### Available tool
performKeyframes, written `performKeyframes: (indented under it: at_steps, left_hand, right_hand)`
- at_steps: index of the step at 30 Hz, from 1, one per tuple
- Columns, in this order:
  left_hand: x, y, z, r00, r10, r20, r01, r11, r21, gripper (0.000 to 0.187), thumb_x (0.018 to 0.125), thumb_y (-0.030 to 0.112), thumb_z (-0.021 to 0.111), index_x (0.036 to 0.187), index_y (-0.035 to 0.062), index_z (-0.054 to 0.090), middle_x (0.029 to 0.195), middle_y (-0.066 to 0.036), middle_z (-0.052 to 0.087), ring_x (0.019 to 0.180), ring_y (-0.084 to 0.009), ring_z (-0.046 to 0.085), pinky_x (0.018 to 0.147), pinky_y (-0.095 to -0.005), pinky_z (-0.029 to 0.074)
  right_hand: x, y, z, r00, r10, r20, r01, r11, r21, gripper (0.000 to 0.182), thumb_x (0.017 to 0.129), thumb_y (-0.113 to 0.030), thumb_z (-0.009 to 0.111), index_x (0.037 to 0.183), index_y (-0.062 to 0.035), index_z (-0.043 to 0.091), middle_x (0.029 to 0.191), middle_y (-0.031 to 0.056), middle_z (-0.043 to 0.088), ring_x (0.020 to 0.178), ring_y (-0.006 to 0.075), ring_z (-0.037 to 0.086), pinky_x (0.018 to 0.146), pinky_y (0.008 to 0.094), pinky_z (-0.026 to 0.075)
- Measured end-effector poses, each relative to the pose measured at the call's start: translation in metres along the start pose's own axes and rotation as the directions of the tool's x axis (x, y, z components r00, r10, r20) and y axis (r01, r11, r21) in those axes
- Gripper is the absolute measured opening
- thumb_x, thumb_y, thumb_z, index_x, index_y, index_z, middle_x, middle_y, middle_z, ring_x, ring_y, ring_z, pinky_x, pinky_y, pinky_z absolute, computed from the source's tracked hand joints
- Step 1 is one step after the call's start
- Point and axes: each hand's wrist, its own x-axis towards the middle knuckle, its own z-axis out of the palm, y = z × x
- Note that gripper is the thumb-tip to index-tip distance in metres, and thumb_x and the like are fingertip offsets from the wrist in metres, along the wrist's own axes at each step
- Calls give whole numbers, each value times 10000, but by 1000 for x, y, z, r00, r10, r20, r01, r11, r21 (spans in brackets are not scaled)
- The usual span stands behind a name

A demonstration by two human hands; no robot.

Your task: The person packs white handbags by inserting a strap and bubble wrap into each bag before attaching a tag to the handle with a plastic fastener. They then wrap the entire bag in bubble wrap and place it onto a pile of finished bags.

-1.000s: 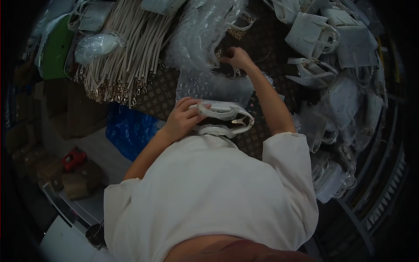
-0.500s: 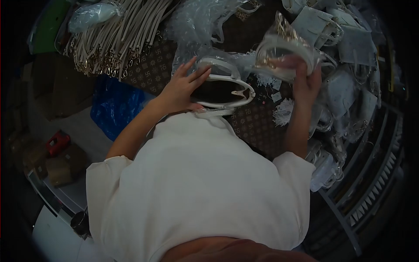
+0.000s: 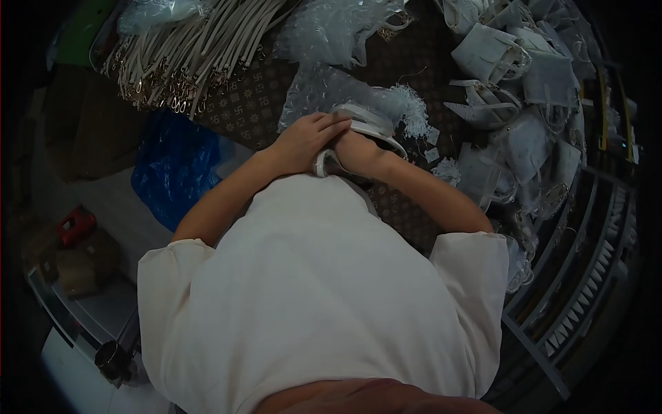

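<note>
A white handbag (image 3: 376, 130) lies against the person's front at the near edge of the table, with its mouth facing up. My left hand (image 3: 308, 143) is closed on the left side of the bag, its fingers reaching across to my right hand. My right hand (image 3: 357, 153) is down over the bag's mouth, and its fingers are hidden. A clear plastic bag (image 3: 318, 90) spreads out just beyond the handbag.
Beige straps with gold clasps (image 3: 207, 55) are heaped at the back left. Wrapped white handbags (image 3: 527, 134) pile up on the right. White tag strings (image 3: 414, 114) lie beyond the handbag. A blue plastic bag (image 3: 176, 169) hangs at the left.
My right hand has come from the right down to the handbag's mouth. The clear-wrapped item with gold parts that it held no longer shows in it. My left hand stays at the bag.
</note>
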Motion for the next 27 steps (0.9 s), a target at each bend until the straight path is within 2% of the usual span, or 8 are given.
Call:
performKeyframes:
  at_steps: [2,4,9,12,19,22,24,27]
  left_hand:
    - [-3,-5,9,998,57,13,-57,996,69,773,578,195,740,1258,41,406,1207,-99,469,1059,-267,477,917,-358,399]
    - [-4,-4,12,993,110,32,-113,986,126,763,583,208,738,1250,36,412,1185,-97,478,1044,-260,481,911,-354,401]
    - [-3,-2,18,989,134,54,-141,976,168,846,519,223,776,1250,18,404,1092,-119,502,1013,-290,468,925,-360,389]
    - [-3,-6,7,994,103,22,-104,993,54,843,503,225,784,1230,3,420,1111,-124,495,1013,-288,469,913,-363,394]
    - [-18,-6,-23,995,53,83,-64,988,142,806,518,277,776,1189,-27,449,1142,-124,495,998,-270,495,890,-334,403]
    - [-24,-12,-24,981,29,191,-52,992,118,806,529,216,780,1216,-16,428,1128,-128,488,1018,-288,470,921,-351,394]
    - [-26,-15,-20,985,42,164,-66,988,142,799,529,199,779,1222,6,432,1126,-125,490,1026,-290,470,925,-353,395]
    - [-36,-18,-27,994,32,105,-38,998,56,761,531,175,776,1206,38,451,1125,-123,490,1021,-295,479,919,-357,402]
  right_hand:
    - [2,21,29,788,-443,-427,221,851,-476,368,850,-239,451,1153,-34,487,1141,173,503,1047,272,504,905,337,403]
    - [2,37,41,865,-336,-373,379,924,47,431,869,-288,401,1212,-29,436,1255,167,408,1163,261,395,997,339,309]
    - [19,57,84,793,-363,-489,87,862,-499,373,851,-220,410,1160,-26,488,1192,152,478,1113,259,456,981,333,328]
    - [-10,-5,5,996,-75,50,90,837,-539,339,826,-155,438,1124,-11,513,1145,141,510,1057,264,502,924,329,385]
    - [-39,-38,-12,945,-25,-327,-4,996,-87,231,839,-121,450,1012,-13,557,1044,114,554,889,268,561,800,356,467]
    - [2,-35,-11,994,53,91,-53,999,-2,236,855,-150,446,1005,-10,563,1004,129,578,886,273,571,812,343,455]
    - [29,-19,17,970,-81,-229,158,925,345,252,871,-171,435,1024,-22,570,978,145,594,899,265,582,829,329,444]
    - [49,-3,51,919,-313,-238,304,950,-75,220,879,-162,466,993,-11,578,1028,178,573,920,250,566,845,338,426]
